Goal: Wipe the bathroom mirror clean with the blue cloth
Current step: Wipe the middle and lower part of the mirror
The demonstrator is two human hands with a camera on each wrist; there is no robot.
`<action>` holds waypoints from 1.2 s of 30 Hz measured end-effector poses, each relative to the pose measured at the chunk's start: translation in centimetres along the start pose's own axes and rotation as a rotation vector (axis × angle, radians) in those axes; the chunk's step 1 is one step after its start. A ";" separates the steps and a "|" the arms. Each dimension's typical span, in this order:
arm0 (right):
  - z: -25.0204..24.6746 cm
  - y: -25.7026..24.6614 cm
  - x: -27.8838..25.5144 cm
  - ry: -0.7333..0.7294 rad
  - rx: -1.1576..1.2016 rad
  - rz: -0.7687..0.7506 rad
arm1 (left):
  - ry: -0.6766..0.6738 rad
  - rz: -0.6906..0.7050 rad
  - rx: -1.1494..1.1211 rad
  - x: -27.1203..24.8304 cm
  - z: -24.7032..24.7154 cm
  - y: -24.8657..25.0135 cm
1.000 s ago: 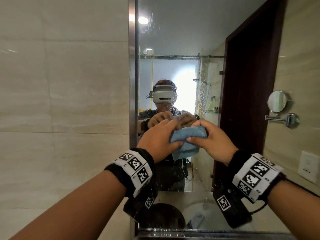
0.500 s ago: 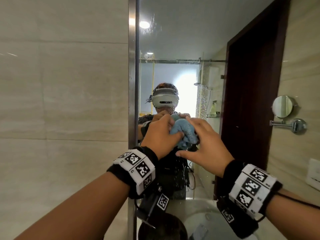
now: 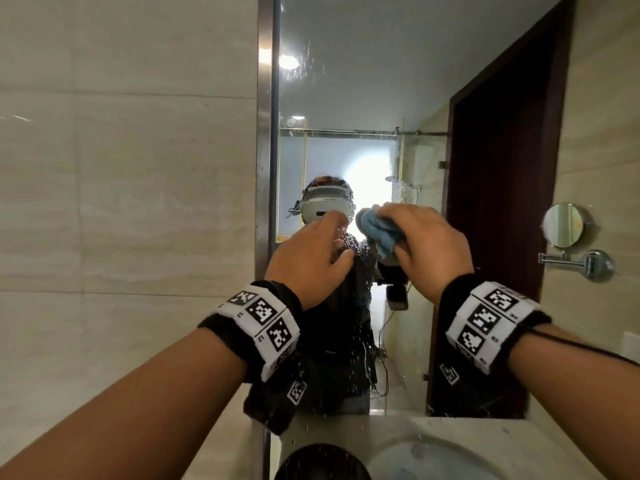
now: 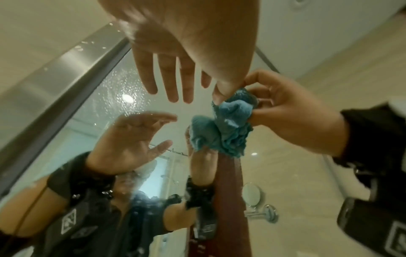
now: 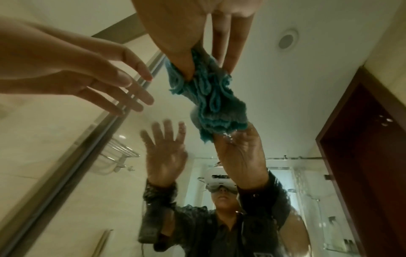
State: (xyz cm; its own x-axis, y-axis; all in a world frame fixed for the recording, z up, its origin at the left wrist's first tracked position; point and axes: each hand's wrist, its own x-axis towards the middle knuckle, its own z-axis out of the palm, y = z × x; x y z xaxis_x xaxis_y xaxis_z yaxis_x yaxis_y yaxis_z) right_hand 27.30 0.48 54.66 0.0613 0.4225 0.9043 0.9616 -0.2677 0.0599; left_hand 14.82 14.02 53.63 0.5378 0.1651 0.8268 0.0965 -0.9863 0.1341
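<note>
Right hand pinches the bunched blue cloth against the mirror; left hand hangs free beside it.

The right hand curls thumb and fingers round the blue cloth, which is crumpled into a wad and seems to touch the glass of the mirror, meeting its own reflection in the right wrist view. Just to its left, the left hand holds nothing, its fingers straight and spread, close to the glass. Water droplets speckle the mirror around both hands. A steel frame edges the mirror on the left, against pale wall tile. To the right, a small round mirror sits on a chrome arm.
</note>
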 end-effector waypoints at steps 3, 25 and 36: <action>1.3 0.2 0.9 -0.003 -0.085 -0.056 | 0.056 0.058 0.235 1.0 0.4 -1.1; 3.8 2.1 -0.4 -0.155 -0.244 -0.400 | -0.135 -0.001 0.586 4.6 1.9 -3.1; 4.8 1.5 -0.9 -0.224 -0.206 -0.395 | -0.150 -0.009 0.581 4.5 1.7 -2.9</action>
State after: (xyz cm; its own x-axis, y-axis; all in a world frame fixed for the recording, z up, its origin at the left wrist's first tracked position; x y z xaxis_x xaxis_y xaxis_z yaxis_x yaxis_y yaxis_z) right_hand 30.01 3.86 51.88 -0.2195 0.6960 0.6836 0.8515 -0.2053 0.4824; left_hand 18.37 17.59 56.02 0.6429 0.2144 0.7353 0.5213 -0.8258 -0.2151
